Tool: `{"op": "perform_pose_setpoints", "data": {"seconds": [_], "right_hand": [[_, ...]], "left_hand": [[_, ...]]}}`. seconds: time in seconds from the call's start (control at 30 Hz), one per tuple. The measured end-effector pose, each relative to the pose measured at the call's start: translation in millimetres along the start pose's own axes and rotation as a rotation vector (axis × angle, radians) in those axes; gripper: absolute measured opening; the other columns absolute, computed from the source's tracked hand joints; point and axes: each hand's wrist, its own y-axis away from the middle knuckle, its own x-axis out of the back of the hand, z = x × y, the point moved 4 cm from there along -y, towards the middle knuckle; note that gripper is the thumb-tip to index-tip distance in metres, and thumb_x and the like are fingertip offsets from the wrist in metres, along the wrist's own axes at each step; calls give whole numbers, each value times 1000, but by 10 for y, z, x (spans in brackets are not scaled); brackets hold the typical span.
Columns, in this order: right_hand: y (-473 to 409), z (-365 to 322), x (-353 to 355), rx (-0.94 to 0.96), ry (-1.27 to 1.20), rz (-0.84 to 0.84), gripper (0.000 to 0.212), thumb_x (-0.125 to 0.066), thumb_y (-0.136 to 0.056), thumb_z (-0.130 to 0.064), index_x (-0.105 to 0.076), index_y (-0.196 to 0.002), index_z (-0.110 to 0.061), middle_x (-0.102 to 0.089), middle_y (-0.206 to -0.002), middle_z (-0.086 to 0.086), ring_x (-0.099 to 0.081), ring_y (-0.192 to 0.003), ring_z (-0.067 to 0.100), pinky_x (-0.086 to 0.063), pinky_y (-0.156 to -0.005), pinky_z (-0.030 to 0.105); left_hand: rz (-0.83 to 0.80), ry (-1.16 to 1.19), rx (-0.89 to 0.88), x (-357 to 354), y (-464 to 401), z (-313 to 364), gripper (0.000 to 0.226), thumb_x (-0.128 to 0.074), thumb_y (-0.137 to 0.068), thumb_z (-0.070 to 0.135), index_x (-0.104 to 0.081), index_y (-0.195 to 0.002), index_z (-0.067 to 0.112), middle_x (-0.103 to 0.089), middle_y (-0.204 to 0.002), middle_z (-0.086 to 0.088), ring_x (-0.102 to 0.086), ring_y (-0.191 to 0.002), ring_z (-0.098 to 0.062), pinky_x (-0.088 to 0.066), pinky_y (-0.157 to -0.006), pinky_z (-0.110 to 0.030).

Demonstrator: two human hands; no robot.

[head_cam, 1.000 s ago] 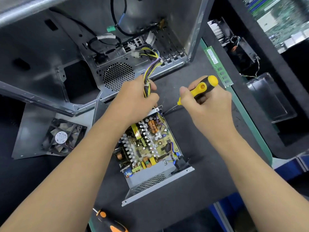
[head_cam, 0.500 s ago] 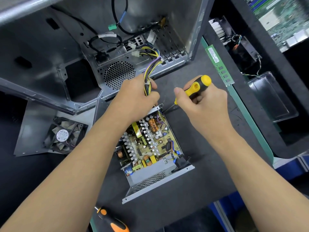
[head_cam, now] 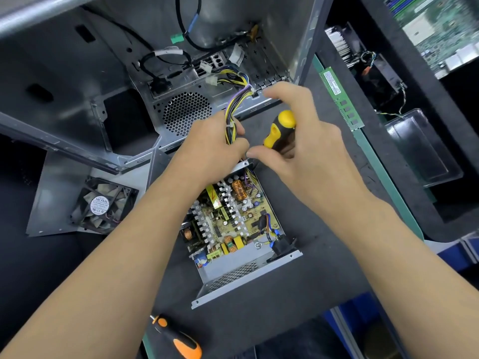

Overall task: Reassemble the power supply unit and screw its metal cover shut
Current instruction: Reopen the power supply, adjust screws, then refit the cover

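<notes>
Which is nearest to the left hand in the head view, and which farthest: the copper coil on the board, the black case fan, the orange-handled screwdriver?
1. Copper coil, just below the left hand.
2. Black case fan, to its left.
3. Orange-handled screwdriver, at the bottom edge.

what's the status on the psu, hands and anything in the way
Left hand grips cable bundle. Right hand holds yellow screwdriver. Power supply open, cover off.

You look down at a dark grey work mat (head_cam: 298, 301) with a green edge strip (head_cam: 383, 174). Past the strip sits a black foam tray (head_cam: 363, 35). Blue plastic bins (head_cam: 456, 257) show low on the right. Bright light shines from above.
</notes>
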Motion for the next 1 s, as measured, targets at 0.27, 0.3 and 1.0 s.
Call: {"op": "perform_pose_setpoints", "data": {"seconds": [0.27, 0.3, 1.0], "right_hand": [[-51, -247, 110, 56, 161, -69, 24, -53, -87, -38, -50, -90, -14, -51, -74, -1, -50, -69, 26, -46, -65, 39], [-61, -258, 148, 65, 183, -91, 21, -54, -87, -35, -53, -92, -15, -53, -76, -2, -52, -71, 25, -48, -67, 40], [-87, -580, 62, 68, 824, -324, 17, -51, -102, -30, -48, -104, -13, -47, -98, 10, -52, -98, 35, -47, -78, 44]], "left_hand": [[20, -27, -34, 7, 0, 21, 22, -58, -85, 21, -45, -71, 32, -52, -71, 8, -48, -57, 7, -35, -49, -8], [19, -31, -26, 2, -9, 10, 19, -59, -85, 23, -48, -73, 32, -53, -73, 8, -48, -59, 3, -34, -48, -9], [29, -10, -16, -4, -30, 10, 19, -60, -86, 28, -50, -71, 20, -55, -74, 2, -44, -57, -14, -30, -46, -22]]}}
